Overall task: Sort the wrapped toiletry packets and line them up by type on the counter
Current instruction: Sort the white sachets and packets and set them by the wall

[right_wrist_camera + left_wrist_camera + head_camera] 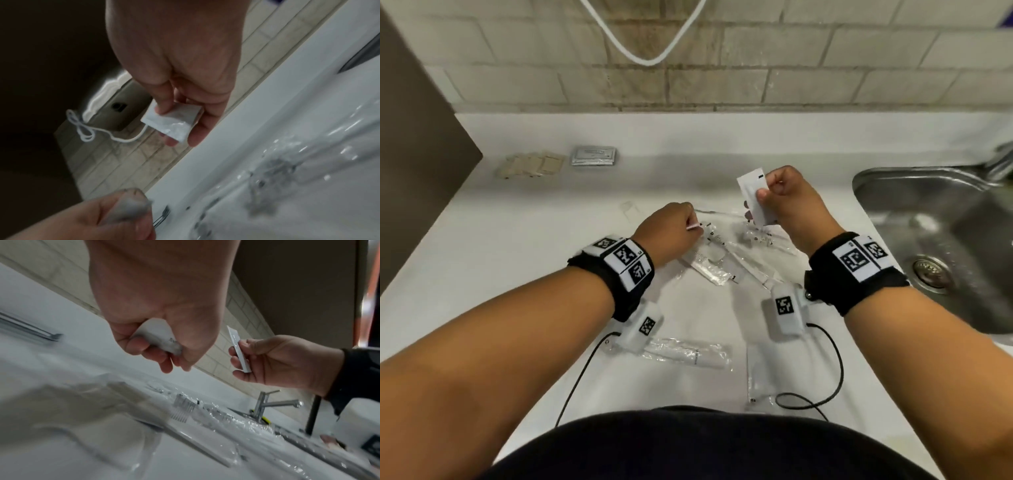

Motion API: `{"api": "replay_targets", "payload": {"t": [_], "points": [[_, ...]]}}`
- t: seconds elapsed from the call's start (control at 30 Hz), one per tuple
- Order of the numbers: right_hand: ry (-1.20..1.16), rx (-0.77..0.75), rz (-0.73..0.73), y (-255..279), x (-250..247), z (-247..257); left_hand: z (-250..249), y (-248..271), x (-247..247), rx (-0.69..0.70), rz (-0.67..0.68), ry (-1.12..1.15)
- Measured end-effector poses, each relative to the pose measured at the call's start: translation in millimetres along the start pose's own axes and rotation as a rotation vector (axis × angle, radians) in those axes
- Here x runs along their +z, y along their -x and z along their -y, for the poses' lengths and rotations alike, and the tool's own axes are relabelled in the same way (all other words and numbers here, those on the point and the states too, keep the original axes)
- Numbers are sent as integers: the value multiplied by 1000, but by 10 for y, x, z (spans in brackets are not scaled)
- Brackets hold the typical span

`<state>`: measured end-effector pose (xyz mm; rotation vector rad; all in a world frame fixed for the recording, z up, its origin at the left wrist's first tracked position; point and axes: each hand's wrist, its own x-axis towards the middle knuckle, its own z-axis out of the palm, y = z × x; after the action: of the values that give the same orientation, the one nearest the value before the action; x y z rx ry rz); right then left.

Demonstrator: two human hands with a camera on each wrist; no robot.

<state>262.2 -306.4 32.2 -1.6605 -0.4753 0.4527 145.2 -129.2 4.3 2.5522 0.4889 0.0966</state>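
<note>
My left hand (695,231) hovers over a pile of clear-wrapped toiletries (726,255) at the middle of the white counter (517,240), its curled fingers gripping a small white packet (158,339). To the right and slightly higher, my right hand (765,192) pinches a flat white packet (752,198) between thumb and fingers; the right wrist view shows this flat white packet (174,121) close up. Beige packets (530,165) and silver packets (594,156) lie side by side at the back left. A clear-wrapped long item (688,353) and a flat white sachet (759,373) lie near me.
A steel sink (859,185) with a drain is set into the counter at the right, with its faucet (265,404) behind. A dark panel (414,137) borders the left side. A white cable (647,54) hangs on the tiled wall. Black wrist-camera wires trail over the front counter.
</note>
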Motion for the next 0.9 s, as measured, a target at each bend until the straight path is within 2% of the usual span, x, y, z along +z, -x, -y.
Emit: {"api": "replay_targets", "payload": {"t": [0.1,0.2,0.33,0.5,0.6,0.67,0.77,0.9], "points": [[239,103,-117,-71,-257,-152,-99,-193,140,136,170,-212],[386,195,-113,-61,-433,-298,-159,-304,281,221,272,-301],[436,239,-6,104,-458,-359,-167,-403,310,190,361,-316],[892,161,151,133,-236,-428,-138,-478,219,103,459,-407],[986,90,219,158,-64,-397,-98,-527,91,86,576,-471],[997,43,286,177,72,-354,-47,-542,34,73,585,-493],[1103,6,400,179,354,-325,25,-536,7,30,507,-504],[1293,60,450,84,615,-388,93,-524,-49,-79,469,-508]]}}
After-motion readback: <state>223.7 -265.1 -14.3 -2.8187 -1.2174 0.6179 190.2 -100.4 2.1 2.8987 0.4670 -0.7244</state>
